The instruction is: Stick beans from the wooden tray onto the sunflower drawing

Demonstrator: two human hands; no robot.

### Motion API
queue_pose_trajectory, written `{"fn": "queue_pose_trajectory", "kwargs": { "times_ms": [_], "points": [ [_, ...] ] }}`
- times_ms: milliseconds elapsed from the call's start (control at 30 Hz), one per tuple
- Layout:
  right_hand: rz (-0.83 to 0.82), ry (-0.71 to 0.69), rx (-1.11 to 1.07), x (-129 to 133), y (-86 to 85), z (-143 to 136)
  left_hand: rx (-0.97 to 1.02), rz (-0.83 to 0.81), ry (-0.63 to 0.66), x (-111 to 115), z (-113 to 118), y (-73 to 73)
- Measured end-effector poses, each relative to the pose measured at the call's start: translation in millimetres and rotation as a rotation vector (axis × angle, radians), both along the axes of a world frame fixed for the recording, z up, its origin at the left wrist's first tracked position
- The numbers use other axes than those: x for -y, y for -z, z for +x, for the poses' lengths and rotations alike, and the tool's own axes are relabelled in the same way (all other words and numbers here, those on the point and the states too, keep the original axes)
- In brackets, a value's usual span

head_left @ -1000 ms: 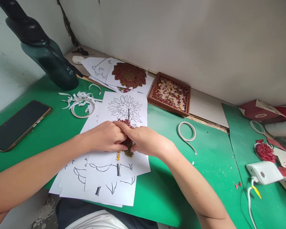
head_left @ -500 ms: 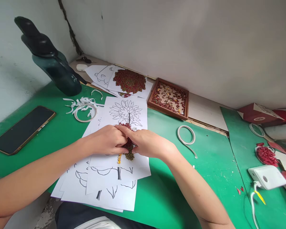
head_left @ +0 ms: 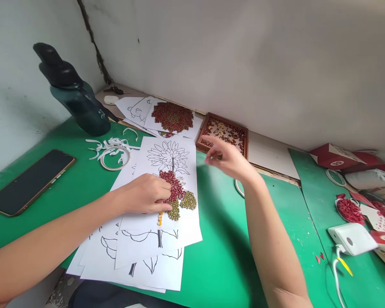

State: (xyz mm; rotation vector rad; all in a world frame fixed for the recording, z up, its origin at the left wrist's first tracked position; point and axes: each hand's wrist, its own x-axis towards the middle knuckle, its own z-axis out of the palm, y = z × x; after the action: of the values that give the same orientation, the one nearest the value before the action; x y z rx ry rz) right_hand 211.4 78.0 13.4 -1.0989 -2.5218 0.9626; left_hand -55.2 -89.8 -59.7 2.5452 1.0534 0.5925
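My left hand (head_left: pixel 147 193) lies on the top sheet of paper (head_left: pixel 131 221), its fingers curled in against the left side of a flower made of red beans (head_left: pixel 173 188). What those fingers hold, if anything, is hidden. Green beans form two leaf shapes, one below the flower (head_left: pixel 173 212) and one on its right (head_left: pixel 188 200). A short row of yellow kernels (head_left: pixel 160 219) runs beside the lower leaf. My right hand (head_left: pixel 229 158) is raised off the paper, index finger stretched out and the others loosely bent. It hangs in front of a wooden tray (head_left: pixel 246 145) of mixed beans.
Behind lies a round bean picture (head_left: pixel 173 116) on paper. To the left are a dark bottle (head_left: pixel 80 102), a phone (head_left: pixel 32 182), and a tape roll (head_left: pixel 115 167) with white scraps. On the right stand a white device with a cable (head_left: pixel 353 238) and a dish of red pieces (head_left: pixel 349 209).
My right hand has left the bean flower and moved up and right towards the tray, uncovering the green leaf. My left hand stays at the flower. The view has shifted slightly.
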Motion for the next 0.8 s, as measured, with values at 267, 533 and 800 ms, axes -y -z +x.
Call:
{"fn": "queue_pose_trajectory", "kwargs": {
  "times_ms": [267,533,800],
  "points": [
    [0.224,0.741,-0.041,-68.5,52.7,90.2,-0.015,0.04,0.009,0.5,2.4,0.0],
    [0.35,0.615,-0.028,-74.0,67.1,82.2,0.01,0.065,0.0,-0.1,4.3,-1.5],
    [0.396,0.539,0.075,-72.5,66.1,79.7,0.069,-0.017,-0.062,-4.2,1.7,-3.3]
  ]
}}
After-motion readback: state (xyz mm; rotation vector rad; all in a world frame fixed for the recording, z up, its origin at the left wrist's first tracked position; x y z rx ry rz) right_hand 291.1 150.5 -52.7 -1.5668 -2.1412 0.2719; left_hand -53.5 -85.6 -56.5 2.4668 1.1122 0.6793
